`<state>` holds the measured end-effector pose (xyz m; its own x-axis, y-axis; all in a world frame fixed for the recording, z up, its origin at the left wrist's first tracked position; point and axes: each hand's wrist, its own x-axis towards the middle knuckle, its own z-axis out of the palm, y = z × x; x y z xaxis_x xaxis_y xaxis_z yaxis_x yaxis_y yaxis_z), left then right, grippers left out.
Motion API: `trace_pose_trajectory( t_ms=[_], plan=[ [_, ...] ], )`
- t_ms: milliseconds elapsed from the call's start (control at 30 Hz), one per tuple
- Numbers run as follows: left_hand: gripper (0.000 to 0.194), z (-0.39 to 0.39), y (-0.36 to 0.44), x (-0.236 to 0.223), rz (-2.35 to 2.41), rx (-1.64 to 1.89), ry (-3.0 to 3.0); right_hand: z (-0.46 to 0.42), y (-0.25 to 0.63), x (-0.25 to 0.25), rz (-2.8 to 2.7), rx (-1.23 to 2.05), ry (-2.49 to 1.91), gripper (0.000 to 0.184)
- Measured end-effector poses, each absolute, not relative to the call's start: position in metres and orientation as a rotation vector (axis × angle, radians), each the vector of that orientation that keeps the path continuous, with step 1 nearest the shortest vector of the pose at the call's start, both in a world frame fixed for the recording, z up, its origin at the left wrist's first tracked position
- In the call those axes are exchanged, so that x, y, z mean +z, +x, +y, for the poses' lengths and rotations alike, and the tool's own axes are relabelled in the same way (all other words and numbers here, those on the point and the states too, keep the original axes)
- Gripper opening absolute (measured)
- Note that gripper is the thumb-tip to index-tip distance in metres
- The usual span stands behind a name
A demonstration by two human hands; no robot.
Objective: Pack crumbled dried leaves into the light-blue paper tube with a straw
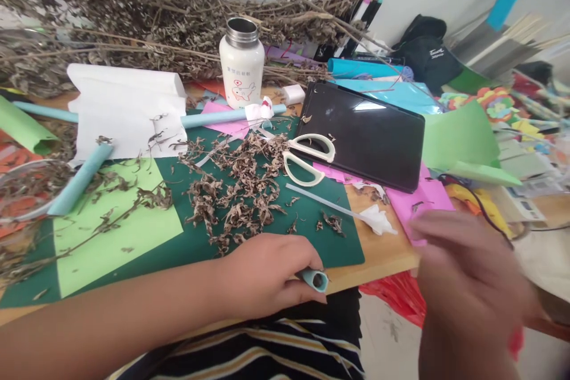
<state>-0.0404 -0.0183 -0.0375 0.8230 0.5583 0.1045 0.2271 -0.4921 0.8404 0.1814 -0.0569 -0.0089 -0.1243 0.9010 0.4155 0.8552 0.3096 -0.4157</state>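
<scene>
My left hand (267,273) is closed round a light blue paper tube (317,280) at the table's front edge. The tube's open end faces right, with something brown inside it. My right hand (467,279) is raised off the table's right front and smeared by motion, so its fingers cannot be read. Crumbled dried leaves (240,190) are heaped on the green cutting mat (351,243) beyond my left hand. Cream-handled scissors (307,157) lie behind the heap, their handles against a black tablet (365,130). A pale thin strip (320,199) lies on the mat.
A white bottle without a lid (241,68) stands at the back middle. Dried branches (133,24) pile up along the back. Another blue tube (82,178) leans over green paper (120,214) at left. White paper (124,107), pink paper (439,196) and a dark cap (423,53) lie around.
</scene>
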Motion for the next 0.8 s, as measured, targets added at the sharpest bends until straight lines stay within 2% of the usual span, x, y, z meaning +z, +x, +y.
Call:
trace_pose_trajectory(
  t_ms=[33,233,600,800],
  plan=[
    [0.017,-0.019,-0.041,-0.038,0.565,0.456,2.095,-0.052,0.183,-0.018,-2.117,0.163,-1.564,0.014],
    [0.020,-0.020,-0.041,-0.043,0.558,0.483,2.107,-0.031,0.173,-0.046,-2.404,0.256,-1.906,0.029],
    [0.020,-0.019,-0.040,-0.044,0.595,0.498,2.050,-0.026,0.173,-0.040,-2.449,0.332,-1.956,0.016],
    [0.020,-0.018,-0.039,-0.044,0.582,0.496,2.040,-0.026,0.175,-0.038,-2.449,0.384,-2.017,0.017]
  ],
)
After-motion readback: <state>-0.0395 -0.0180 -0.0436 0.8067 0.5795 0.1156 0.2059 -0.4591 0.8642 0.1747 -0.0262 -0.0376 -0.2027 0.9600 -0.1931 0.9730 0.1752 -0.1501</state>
